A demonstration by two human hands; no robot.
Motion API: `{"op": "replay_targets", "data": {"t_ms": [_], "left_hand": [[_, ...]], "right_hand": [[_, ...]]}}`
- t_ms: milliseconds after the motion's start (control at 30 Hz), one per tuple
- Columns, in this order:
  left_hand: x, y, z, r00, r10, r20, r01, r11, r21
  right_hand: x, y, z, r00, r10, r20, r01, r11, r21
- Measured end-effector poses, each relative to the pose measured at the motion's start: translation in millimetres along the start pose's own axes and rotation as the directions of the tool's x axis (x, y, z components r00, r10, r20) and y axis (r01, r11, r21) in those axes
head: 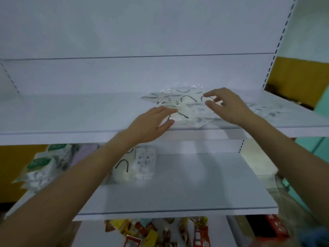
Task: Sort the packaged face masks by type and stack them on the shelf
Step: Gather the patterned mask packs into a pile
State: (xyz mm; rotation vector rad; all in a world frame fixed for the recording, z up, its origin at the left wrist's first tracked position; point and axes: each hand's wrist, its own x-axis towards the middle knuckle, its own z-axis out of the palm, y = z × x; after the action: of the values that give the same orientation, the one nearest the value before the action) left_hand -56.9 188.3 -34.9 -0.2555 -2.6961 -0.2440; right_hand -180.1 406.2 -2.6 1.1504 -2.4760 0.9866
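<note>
Nearest to me, below both forearms, I see the lowest level holding colourful snack packets (160, 232). Above it, the middle shelf (195, 184) carries green-labelled packs (39, 166) at its left end. Partly under the left forearm it also carries a stack of white mask packets (137, 164) with black ear loops.

Further out, both hands reach onto the upper shelf (71, 114). The left hand (151, 125) is released: fingers extended, thumb spread, fingertips (171, 110) touching the near left edge of the mask pile (185, 107). The right hand (229, 106) is also released, its fingers (207, 94) loosely curved over the right side of the pile. I cannot tell whether they touch the wrapping.

The pile lies between the two sets of fingertips. It is loose and uneven: clear-wrapped white masks with black loops. To the right of the right hand, more wrapped packets (267, 111) lie flat, blurred. Beyond the fingertips stands the white back panel (142, 73).
</note>
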Motion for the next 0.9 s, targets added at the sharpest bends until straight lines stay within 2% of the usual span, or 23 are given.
{"op": "replay_targets", "data": {"t_ms": [100, 267, 333, 400, 467, 533, 633, 733, 833, 900], "left_hand": [[30, -20, 6, 0.961, -0.076, 0.264, 0.086, 0.996, -0.025], [61, -41, 7, 0.917, 0.076, 0.392, -0.023, 0.990, -0.138], [75, -53, 7, 0.932, 0.104, 0.347, -0.041, 0.982, -0.185], [94, -69, 8, 0.978, 0.083, 0.190, -0.050, 0.984, -0.171], [116, -85, 8, 1.000, 0.008, -0.010, -0.009, 0.993, -0.122], [135, -102, 8, 0.988, -0.102, -0.118, 0.085, 0.987, -0.138], [153, -122, 16, 0.973, -0.200, -0.116, 0.178, 0.968, -0.176], [152, -134, 26, 0.968, -0.226, -0.110, 0.200, 0.958, -0.205], [148, -146, 25, 0.986, -0.154, -0.069, 0.137, 0.970, -0.199], [147, -152, 19, 0.991, -0.133, -0.033, 0.124, 0.974, -0.191]], "right_hand": [[20, 19, 5, 0.989, 0.104, 0.108, -0.093, 0.990, -0.104], [48, 35, 5, 0.977, 0.183, 0.106, -0.167, 0.976, -0.142], [64, 40, 9, 0.974, 0.200, 0.103, -0.182, 0.970, -0.160], [85, 40, 17, 0.974, 0.202, 0.100, -0.186, 0.972, -0.145], [109, 35, 27, 0.975, 0.195, 0.105, -0.184, 0.977, -0.104], [134, 29, 40, 0.969, 0.207, 0.132, -0.197, 0.977, -0.086], [167, 25, 61, 0.909, 0.308, 0.282, -0.266, 0.947, -0.178], [187, 24, 75, 0.829, 0.338, 0.445, -0.213, 0.927, -0.308], [199, 28, 75, 0.858, 0.194, 0.475, -0.146, 0.980, -0.135], [204, 34, 73, 0.913, 0.040, 0.405, -0.058, 0.998, 0.030]]}}
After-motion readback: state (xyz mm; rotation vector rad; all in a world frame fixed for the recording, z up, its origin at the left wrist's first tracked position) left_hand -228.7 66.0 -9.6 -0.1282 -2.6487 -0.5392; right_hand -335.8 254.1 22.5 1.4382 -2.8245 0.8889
